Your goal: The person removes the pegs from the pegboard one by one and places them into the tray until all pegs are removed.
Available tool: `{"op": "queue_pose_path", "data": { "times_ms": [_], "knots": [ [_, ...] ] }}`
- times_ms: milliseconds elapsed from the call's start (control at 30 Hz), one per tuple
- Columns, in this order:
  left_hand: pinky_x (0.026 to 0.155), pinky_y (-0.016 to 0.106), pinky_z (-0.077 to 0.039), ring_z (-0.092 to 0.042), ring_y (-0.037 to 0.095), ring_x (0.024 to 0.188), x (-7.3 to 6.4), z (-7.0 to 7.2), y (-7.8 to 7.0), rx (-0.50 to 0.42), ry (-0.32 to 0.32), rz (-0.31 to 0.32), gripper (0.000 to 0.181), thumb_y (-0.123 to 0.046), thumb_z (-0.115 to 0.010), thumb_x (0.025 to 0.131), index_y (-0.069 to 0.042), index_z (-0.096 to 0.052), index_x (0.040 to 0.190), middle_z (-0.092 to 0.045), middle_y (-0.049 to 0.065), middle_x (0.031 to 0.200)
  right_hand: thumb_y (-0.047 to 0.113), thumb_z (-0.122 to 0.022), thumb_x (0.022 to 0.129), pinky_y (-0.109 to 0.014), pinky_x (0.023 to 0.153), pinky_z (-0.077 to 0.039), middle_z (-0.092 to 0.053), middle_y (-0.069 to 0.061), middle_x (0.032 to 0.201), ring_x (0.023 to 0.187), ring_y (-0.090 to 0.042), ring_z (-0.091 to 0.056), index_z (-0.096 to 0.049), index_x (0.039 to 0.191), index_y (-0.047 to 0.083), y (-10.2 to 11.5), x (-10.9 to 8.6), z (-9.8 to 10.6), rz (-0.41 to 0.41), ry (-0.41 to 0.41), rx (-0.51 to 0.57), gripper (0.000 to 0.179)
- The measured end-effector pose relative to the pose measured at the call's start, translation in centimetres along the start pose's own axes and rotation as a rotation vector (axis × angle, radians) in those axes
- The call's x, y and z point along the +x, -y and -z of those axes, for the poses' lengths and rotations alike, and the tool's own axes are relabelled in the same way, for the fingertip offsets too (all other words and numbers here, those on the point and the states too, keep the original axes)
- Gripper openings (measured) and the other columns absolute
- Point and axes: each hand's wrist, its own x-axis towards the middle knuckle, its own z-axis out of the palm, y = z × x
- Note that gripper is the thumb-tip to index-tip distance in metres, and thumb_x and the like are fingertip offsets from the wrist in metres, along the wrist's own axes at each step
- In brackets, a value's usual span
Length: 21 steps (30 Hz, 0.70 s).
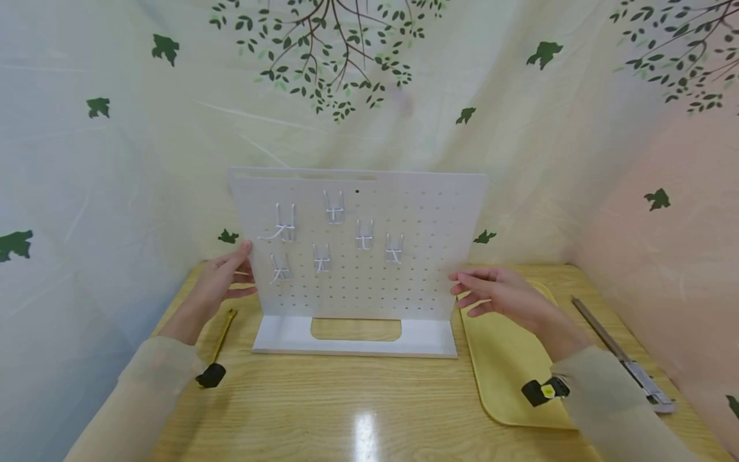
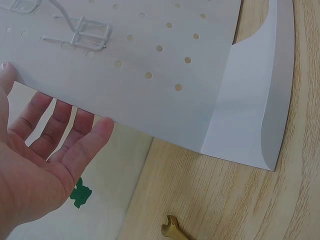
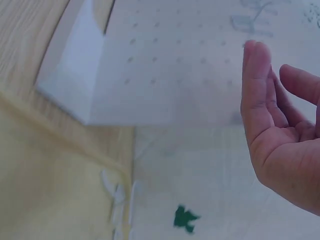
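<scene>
Pegboard [image 1: 360, 273] in left hand [image 1: 220, 277], fingers [image 2: 55, 122] partly hidden behind — right hand [image 1: 501, 294] relaxed, contact unclear.

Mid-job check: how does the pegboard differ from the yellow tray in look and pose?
The pegboard stands upright on its base; the tray lies flat. The pegboard is whitish and perforated, the tray yellow. The pegboard has square corners and carries wire hooks; the tray has rounded corners. Both rest on the wooden table.
</scene>
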Motion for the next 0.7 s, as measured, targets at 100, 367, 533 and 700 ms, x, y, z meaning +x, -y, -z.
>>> {"op": "queue_pose_path", "data": {
  "times_ms": [100, 367, 533, 700],
  "knots": [
    [0.084, 0.039, -0.06, -0.062, 0.034, 0.108, 0.0, 0.0, 0.0, 0.008, -0.003, -0.001, 0.084, -0.073, -0.043, 0.095, 0.001, -0.056, 0.131, -0.055, 0.022, 0.124, 0.027, -0.058, 0.106, -0.041, 0.089, -0.058, -0.062, -0.022, 0.125, 0.107, -0.03, -0.068, -0.046, 0.142, -0.01, 1.1, 0.6, -1.3, 0.032, 0.014, 0.002, 0.054],
    [0.084, 0.039, -0.06, -0.062, 0.034, 0.109, 0.0, 0.0, 0.1, 0.006, -0.002, 0.001, 0.083, -0.072, -0.043, 0.096, 0.003, -0.055, 0.13, -0.054, 0.024, 0.126, 0.026, -0.055, 0.107, -0.04, 0.096, -0.055, -0.045, -0.028, 0.148, 0.117, -0.029, -0.065, -0.04, 0.15, -0.004, 2.7, 2.4, -3.9, 0.07, 0.045, 0.149, 0.055],
    [0.085, 0.039, -0.06, -0.061, 0.035, 0.11, 0.1, 0.0, 0.2, 0.009, 0.0, 0.006, 0.082, -0.072, -0.042, 0.097, 0.002, -0.055, 0.13, -0.055, 0.022, 0.126, 0.025, -0.051, 0.109, -0.042, 0.097, -0.055, -0.043, -0.03, 0.15, 0.121, -0.035, -0.062, -0.037, 0.151, -0.004, 2.8, 3.8, -5.3, 0.049, 0.079, 0.265, 0.053],
    [0.085, 0.04, -0.06, -0.061, 0.038, 0.112, 0.2, 0.1, 0.2, 0.01, 0.005, 0.005, 0.082, -0.071, -0.042, 0.097, 0.003, -0.055, 0.129, -0.055, 0.022, 0.125, 0.025, -0.048, 0.11, -0.041, 0.093, -0.057, -0.042, -0.029, 0.15, 0.115, -0.035, -0.065, -0.037, 0.15, -0.003, 2.8, 4.9, -6.5, 0.0, 0.099, 0.365, 0.05]
  ]
}}
